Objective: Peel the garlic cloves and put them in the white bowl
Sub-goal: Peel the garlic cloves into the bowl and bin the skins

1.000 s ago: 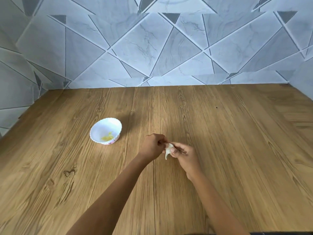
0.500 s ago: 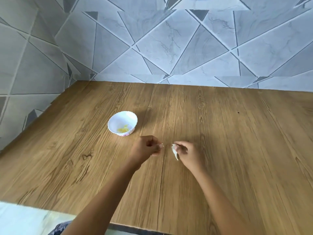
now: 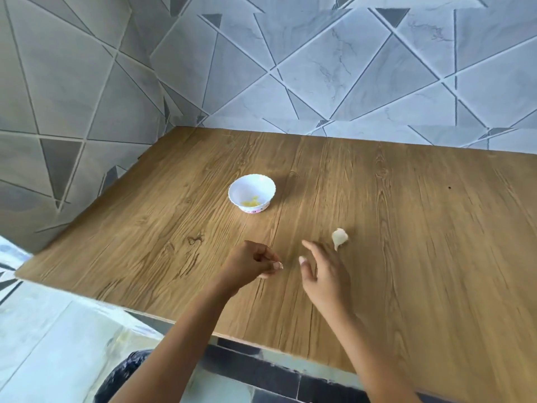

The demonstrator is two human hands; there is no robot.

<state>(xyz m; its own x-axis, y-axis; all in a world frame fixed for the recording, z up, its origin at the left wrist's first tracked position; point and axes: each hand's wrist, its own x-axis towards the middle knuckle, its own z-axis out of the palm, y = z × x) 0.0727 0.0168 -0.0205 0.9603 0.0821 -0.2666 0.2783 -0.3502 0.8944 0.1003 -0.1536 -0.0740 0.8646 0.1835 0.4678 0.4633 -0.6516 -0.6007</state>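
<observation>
Garlic clove (image 3: 339, 237), pale and with a thin papery tail pointing toward the near edge, lies loose on the wooden worktop (image 3: 421, 257). It is just beyond the right hand (image 3: 322, 276), and nothing grips it. That hand hovers low over the wood with its fingers (image 3: 312, 248) spread and nearly straight, thumb out to the side, holding nothing. From here I cannot tell whether any part of it brushes the garlic clove.

The left hand (image 3: 247, 264) is just beside the right one, a narrow strip of bare wood between them. Its fingers (image 3: 274, 264) are curled in, with the thumb and forefinger tips drawn together as if pinching. Whether anything sits between those tips is too small to make out.

The white bowl (image 3: 250, 186) stands upright farther back on the worktop, beyond the left hand and well apart from the garlic clove. It has a scalloped rim and a little coloured print at its base. A small heap of yellowish bits (image 3: 250, 202) lies in the bottom of it.

Grey marbled tiles cut into triangles cover the wall (image 3: 319, 68) behind the worktop and along its left side. Pale floor (image 3: 43, 344) shows past the near edge, with a bit of dark cloth (image 3: 122, 376) low between the forearms.
</observation>
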